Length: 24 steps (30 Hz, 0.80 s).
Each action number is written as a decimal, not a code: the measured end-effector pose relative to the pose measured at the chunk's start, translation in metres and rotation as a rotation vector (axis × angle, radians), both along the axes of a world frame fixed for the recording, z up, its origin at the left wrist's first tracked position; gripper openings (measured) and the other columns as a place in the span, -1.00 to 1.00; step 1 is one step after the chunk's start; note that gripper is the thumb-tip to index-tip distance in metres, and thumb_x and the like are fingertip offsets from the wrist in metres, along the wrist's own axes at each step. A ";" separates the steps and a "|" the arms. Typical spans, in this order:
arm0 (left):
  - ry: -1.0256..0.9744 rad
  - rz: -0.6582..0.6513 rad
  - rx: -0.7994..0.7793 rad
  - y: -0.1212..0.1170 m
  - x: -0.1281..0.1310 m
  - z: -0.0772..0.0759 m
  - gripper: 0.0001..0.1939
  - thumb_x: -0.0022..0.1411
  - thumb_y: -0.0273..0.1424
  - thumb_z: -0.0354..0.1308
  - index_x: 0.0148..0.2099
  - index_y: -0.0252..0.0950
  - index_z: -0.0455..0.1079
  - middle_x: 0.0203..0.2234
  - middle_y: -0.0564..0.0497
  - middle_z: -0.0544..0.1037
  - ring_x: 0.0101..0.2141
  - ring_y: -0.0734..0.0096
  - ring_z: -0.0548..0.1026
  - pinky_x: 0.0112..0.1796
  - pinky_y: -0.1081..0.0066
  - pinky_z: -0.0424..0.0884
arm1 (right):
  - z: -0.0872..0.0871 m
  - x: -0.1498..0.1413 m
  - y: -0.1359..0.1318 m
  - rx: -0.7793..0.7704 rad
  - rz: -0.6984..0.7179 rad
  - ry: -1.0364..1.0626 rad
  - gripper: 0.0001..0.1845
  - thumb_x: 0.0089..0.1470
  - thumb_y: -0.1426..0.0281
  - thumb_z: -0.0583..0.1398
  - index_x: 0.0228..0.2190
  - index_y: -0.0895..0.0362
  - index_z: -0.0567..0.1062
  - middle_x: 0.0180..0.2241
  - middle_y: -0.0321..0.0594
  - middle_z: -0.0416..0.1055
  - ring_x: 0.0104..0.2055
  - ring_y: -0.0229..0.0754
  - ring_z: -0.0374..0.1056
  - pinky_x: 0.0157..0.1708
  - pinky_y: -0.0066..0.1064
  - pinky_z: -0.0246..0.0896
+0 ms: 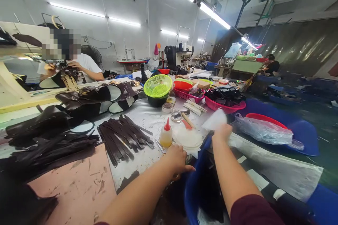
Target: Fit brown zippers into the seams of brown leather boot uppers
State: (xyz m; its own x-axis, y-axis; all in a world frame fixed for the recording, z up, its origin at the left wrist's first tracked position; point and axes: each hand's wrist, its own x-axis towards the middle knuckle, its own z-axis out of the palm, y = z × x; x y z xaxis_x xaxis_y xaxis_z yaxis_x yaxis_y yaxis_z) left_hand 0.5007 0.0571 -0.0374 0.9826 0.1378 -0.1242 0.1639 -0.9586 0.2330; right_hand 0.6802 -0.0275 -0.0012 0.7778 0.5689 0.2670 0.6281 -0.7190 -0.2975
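Note:
My right hand [223, 133] is closed on a thin white piece [215, 120], blurred by motion, above the rim of a blue tub [188, 197]. My left hand [176, 161] is at the table's near edge. Its thumb sticks out to the right, apart from the fingers, and I see nothing held in it. A stack of round whitish pieces [188, 137] lies between my hands. Just beyond my left hand stands a squeeze bottle [166, 135] with a red nozzle and yellowish liquid, with small scissors [160, 146] beside it.
Dark strips [123, 139] and brown leather-like parts [89, 96] cover the left side. A yellow-green basket [157, 85], tape rolls [167, 108] and a pink basin [224, 103] sit farther back. A long whitish sheet [280, 165] lies at right. A co-worker [87, 66] sits at a sewing machine.

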 end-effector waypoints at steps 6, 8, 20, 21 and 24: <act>-0.272 0.185 -0.429 -0.020 -0.041 0.017 -0.34 0.15 0.03 -0.10 0.12 -0.37 0.17 -0.01 -0.24 0.31 -0.03 0.11 0.32 -0.10 0.23 0.29 | 0.002 -0.072 -0.031 0.317 -0.015 -0.243 -0.56 0.19 0.34 -0.21 -0.11 0.16 0.35 -0.13 0.04 0.35 -0.01 -0.01 0.22 -0.08 -0.17 0.13; -0.537 0.311 -0.939 -0.033 -0.072 0.025 -0.36 0.16 0.02 -0.13 0.09 -0.36 0.19 -0.10 -0.18 0.40 -0.13 0.22 0.40 -0.16 0.31 0.33 | -0.019 -0.125 -0.039 0.419 0.455 -0.289 -0.72 0.12 0.30 -0.03 -0.22 0.02 0.42 -0.21 -0.08 0.40 -0.10 -0.04 0.29 -0.10 -0.17 0.14; -0.695 0.625 -0.329 -0.040 -0.350 0.046 -0.63 0.15 -0.15 0.00 -0.13 -0.31 0.35 -0.30 -0.10 0.47 -0.32 0.33 0.43 -0.26 0.35 0.37 | -0.022 -0.305 -0.008 0.709 0.601 1.148 -0.62 -0.24 0.11 0.28 -0.72 0.13 0.37 -0.76 -0.32 0.26 -0.69 -0.31 0.18 -0.70 -0.50 0.12; -0.735 0.714 -0.119 -0.034 -0.370 0.042 -0.61 0.17 -0.17 -0.02 -0.06 -0.32 0.32 -0.20 -0.16 0.45 -0.19 0.25 0.40 -0.15 0.27 0.34 | -0.018 -0.311 -0.001 0.757 0.589 1.191 -0.64 -0.29 0.12 0.31 -0.71 0.14 0.38 -0.76 -0.32 0.27 -0.70 -0.32 0.18 -0.70 -0.51 0.12; -0.438 0.894 0.051 -0.022 -0.410 0.024 -0.46 0.20 -0.15 -0.07 0.15 -0.34 0.12 0.11 -0.25 0.20 0.11 0.07 0.15 0.02 0.10 0.19 | -0.007 -0.334 0.023 0.795 0.657 1.328 -0.65 -0.36 0.14 0.35 -0.68 0.14 0.41 -0.74 -0.33 0.31 -0.67 -0.33 0.21 -0.66 -0.51 0.15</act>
State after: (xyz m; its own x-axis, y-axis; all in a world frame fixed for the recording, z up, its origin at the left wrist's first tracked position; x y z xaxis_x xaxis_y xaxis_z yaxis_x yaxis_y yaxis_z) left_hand 0.0902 0.0351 -0.0134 0.4726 0.8448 0.2509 0.7402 -0.5350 0.4074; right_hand 0.3466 -0.0047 -0.0087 0.3863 0.9220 0.0271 -0.2268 0.1234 -0.9661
